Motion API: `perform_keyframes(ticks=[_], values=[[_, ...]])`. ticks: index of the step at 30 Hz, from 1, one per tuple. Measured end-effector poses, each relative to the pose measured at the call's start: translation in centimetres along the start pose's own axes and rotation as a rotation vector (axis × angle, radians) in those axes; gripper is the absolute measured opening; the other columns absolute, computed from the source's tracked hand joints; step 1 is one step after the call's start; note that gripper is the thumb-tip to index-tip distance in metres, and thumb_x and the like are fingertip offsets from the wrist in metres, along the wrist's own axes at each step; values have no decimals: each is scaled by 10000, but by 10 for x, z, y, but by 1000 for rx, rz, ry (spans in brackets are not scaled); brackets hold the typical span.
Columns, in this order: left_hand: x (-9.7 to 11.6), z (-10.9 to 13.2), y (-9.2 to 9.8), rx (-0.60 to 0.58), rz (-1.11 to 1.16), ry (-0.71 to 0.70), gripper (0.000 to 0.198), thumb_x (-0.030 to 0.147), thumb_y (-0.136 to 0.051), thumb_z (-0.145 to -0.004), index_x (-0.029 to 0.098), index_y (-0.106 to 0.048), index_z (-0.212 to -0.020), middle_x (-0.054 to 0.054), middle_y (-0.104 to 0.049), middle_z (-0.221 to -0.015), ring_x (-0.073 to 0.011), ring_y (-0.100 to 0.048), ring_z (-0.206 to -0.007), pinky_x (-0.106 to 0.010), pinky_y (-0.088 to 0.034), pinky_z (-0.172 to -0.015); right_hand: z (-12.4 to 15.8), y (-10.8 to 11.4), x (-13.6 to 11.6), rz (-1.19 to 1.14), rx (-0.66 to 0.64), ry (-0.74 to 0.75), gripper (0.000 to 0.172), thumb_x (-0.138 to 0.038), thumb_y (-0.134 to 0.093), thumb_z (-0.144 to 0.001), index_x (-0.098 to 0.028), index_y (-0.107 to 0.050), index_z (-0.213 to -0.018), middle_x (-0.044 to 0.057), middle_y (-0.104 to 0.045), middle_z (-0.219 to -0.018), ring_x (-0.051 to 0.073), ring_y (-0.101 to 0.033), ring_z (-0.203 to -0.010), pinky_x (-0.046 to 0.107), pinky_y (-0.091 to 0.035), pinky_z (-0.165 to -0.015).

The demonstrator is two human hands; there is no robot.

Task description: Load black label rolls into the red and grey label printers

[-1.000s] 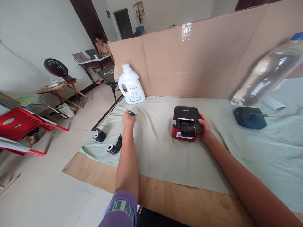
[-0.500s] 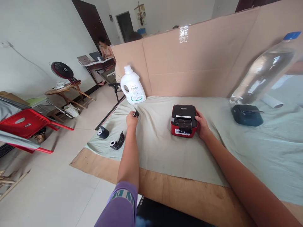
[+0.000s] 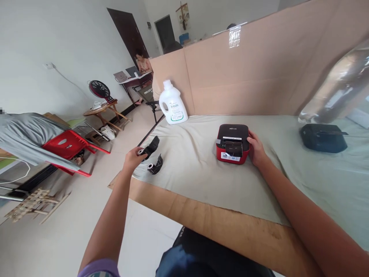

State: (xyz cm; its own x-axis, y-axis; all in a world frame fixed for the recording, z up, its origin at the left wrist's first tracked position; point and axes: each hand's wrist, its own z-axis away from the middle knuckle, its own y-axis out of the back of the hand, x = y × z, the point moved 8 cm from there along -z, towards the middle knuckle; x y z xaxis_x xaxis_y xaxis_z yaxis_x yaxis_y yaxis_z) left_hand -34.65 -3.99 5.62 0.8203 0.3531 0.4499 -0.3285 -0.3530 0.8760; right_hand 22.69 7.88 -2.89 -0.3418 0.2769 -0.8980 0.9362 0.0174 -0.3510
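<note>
At the table's left end, my left hand (image 3: 133,158) has its fingers closed on a roll of black labels (image 3: 141,152) with a white core. A dark strip (image 3: 153,145) extends beside it; I cannot tell whether this belongs to the same roll or another one. Just right of that lies a second black label roll (image 3: 155,165), its end curling up. My right hand (image 3: 256,148) grips the right side of a red and black label printer (image 3: 233,144), thumb near the top edge. A black label strip (image 3: 233,149) hangs from the printer's front slot.
Behind stands a cardboard wall (image 3: 239,77), with a white detergent jug (image 3: 174,104) at its left end. A large clear bottle (image 3: 334,84) and a dark case (image 3: 323,137) are at right. A red chair (image 3: 65,144) and a seated person (image 3: 143,65) are off left.
My left hand has moved left and toward me, from open cloth to the label rolls, carrying a roll. My right hand stays at the printer. The view has turned left.
</note>
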Motion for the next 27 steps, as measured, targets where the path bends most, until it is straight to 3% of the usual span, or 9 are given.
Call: perform_keyframes(ticks=[6,9,11,13,15,19,22,24,27], values=[[-31,23,-33,-29,-50,7,423,392,-647,-774,206,-671,-1153,-61,-726,-981,-252,-672,-921,-342,-492,-858,-1,3,3,-19,23,1,438,-387,-692,-802,-357,-666,-1238,-40,-655,-1372,230,-570,-1326,404,-474,-1120],[-25,29,-31,-59,-57,16,478,345,-660,-789,197,-611,-1242,-92,-713,-1115,-281,-664,-1056,-370,-484,-947,-1,3,2,-16,31,8,437,-392,-698,-792,-346,-672,-1226,-32,-663,-1361,227,-578,-1315,394,-481,-1109],[-15,37,-15,-26,-124,55,630,322,-710,-751,157,-539,-1335,-149,-660,-1228,-328,-607,-1193,-406,-471,-995,-1,4,2,-23,42,1,445,-393,-709,-775,-332,-680,-1215,-22,-674,-1347,231,-584,-1307,397,-482,-1104],[8,53,10,121,-204,70,737,345,-734,-740,141,-474,-1399,-200,-563,-1350,-376,-509,-1317,-449,-461,-1016,-1,4,3,-38,51,-11,459,-394,-721,-760,-321,-684,-1212,-13,-682,-1334,234,-589,-1299,400,-484,-1098],[46,76,26,271,-192,0,659,400,-669,-816,213,-462,-1414,-174,-514,-1397,-365,-487,-1338,-456,-488,-971,-1,3,3,-50,58,-21,473,-392,-731,-749,-318,-685,-1214,-11,-691,-1317,231,-600,-1282,396,-487,-1090],[131,118,10,256,-12,-252,504,381,-647,-858,262,-539,-1336,-119,-568,-1288,-314,-577,-1212,-389,-530,-832,0,3,0,-48,85,-25,465,-381,-736,-722,-311,-699,-1180,-11,-720,-1242,218,-634,-1214,383,-500,-1062],[157,129,-1,259,112,-370,378,353,-629,-879,265,-604,-1246,-89,-603,-1185,-281,-596,-1159,-369,-526,-849,3,1,-4,-48,94,-43,466,-385,-739,-711,-305,-699,-1168,-10,-720,-1219,207,-642,-1181,364,-516,-1024],[139,119,6,332,159,-355,291,352,-598,-898,253,-640,-1169,-81,-614,-1142,-264,-600,-1134,-373,-509,-922,4,1,-5,-49,99,-61,483,-386,-744,-701,-293,-695,-1172,-1,-719,-1202,202,-648,-1148,347,-527,-988],[62,83,29,508,125,-163,288,363,-530,-925,221,-643,-1148,-105,-607,-1206,-269,-578,-1190,-390,-454,-1037,4,2,-5,-51,124,-82,515,-383,-760,-673,-260,-694,-1169,18,-721,-1157,191,-659,-1058,312,-534,-917]])
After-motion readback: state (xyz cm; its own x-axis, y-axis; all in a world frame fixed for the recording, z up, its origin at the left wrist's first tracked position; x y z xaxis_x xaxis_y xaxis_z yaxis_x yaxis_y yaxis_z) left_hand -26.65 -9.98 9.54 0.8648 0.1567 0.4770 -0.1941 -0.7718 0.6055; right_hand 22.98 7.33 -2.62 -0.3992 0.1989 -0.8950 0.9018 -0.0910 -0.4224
